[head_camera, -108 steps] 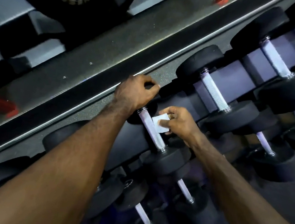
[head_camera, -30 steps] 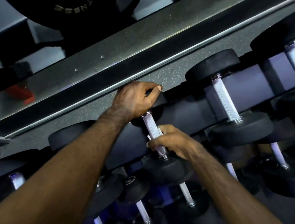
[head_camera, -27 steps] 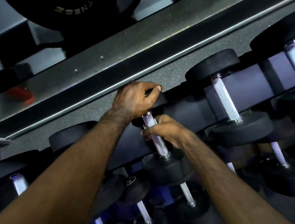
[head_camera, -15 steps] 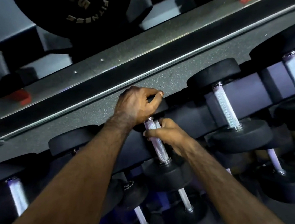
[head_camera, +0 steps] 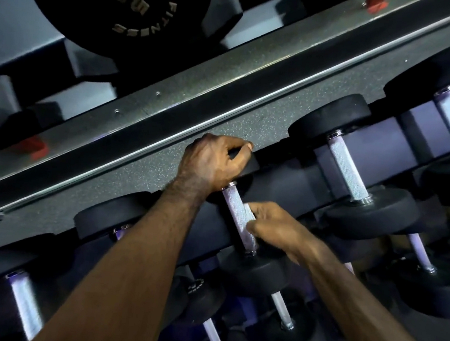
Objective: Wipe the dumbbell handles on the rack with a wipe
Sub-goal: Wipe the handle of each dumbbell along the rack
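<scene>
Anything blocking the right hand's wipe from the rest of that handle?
Nothing visible. The right hand presses the wipe on the handle; the bare knurl above is open. The left hand grips only the far head.

Black weight plate, top left: raised letters "FITNESS", partial "RAI", and "5"; nothing else legible.

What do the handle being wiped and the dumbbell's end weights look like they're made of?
The handle looks like bright metal with a knurled finish: silvery, with a fine crosshatch texture. The end weight looks like matte black rubber or a similar coating, dull with no glint. The wipe looks like thin white paper or cloth.
</scene>
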The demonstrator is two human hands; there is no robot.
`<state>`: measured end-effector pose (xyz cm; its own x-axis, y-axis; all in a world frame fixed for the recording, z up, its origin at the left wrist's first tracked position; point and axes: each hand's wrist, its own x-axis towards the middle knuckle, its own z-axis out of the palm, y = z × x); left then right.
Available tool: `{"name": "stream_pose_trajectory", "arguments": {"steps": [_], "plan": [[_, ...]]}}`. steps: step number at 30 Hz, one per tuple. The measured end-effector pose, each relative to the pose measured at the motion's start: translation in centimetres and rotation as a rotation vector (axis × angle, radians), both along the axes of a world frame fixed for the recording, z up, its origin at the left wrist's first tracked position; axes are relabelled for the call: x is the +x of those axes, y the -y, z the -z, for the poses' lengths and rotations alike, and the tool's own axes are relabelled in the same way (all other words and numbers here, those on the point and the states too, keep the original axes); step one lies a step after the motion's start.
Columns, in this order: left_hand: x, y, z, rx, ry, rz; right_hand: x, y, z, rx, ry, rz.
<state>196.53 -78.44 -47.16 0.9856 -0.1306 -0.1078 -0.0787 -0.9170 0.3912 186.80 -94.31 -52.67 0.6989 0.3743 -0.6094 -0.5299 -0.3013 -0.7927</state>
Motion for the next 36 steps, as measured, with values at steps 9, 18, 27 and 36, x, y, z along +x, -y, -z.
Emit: {"name": "stream_pose_trajectory", "arguments": {"steps": [9, 18, 27, 36], "plan": [[0.0, 0.1, -0.3, 0.004, -0.019, 0.003, 1.2, -1.0, -0.1, -0.118, 0.252, 0.163], [0.0, 0.0, 0.0, -0.019, 0.008, 0.0, 1.3, -1.5, -0.2, -0.102, 0.188, 0.346], [0.1, 0.0, 0.3, -0.034, 0.0, -0.005, 0.6, -1.5, -1.8, -0.237, 0.226, 0.315], [0.0, -0.1, 0.3, -0.045, 0.012, 0.001, -1.7, -0.4, -1.2, -0.326, 0.198, 0.244]]}}
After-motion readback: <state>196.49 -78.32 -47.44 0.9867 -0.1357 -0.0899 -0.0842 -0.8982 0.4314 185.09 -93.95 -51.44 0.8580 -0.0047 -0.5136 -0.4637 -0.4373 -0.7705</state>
